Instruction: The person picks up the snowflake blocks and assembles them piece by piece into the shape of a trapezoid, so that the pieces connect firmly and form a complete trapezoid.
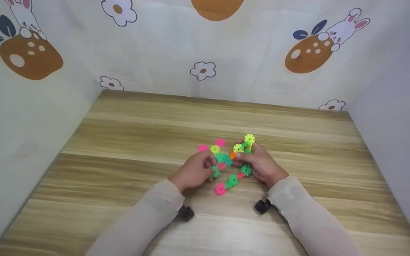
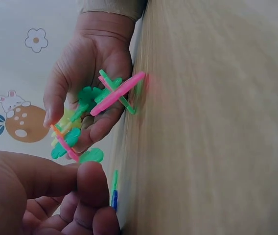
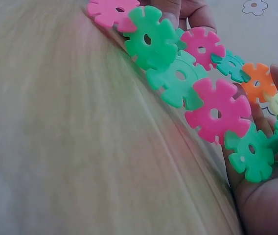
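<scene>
Notched plastic snowflake discs in green, pink, yellow and orange are slotted together into a chain [image 1: 233,180]. My right hand [image 1: 263,165] holds it, thumb pressed on an orange disc [image 3: 258,83] and several discs lying across the palm. One stretch hangs down toward me and ends in a pink disc [image 1: 220,188]. Another reaches the left hand [image 1: 196,170], whose thumb and index finger pinch a green disc [image 2: 91,155] at its end. Yellow discs [image 1: 249,139] stick up past the right fingers. The left fingertips partly hide the disc they pinch.
Loose pink discs [image 1: 220,142] and a yellow disc [image 1: 215,149] lie on the wooden table [image 1: 137,135] just beyond the left hand. A blue disc [image 2: 114,199] shows low in the left wrist view. Patterned cloth walls [image 1: 162,46] enclose the table's back and sides.
</scene>
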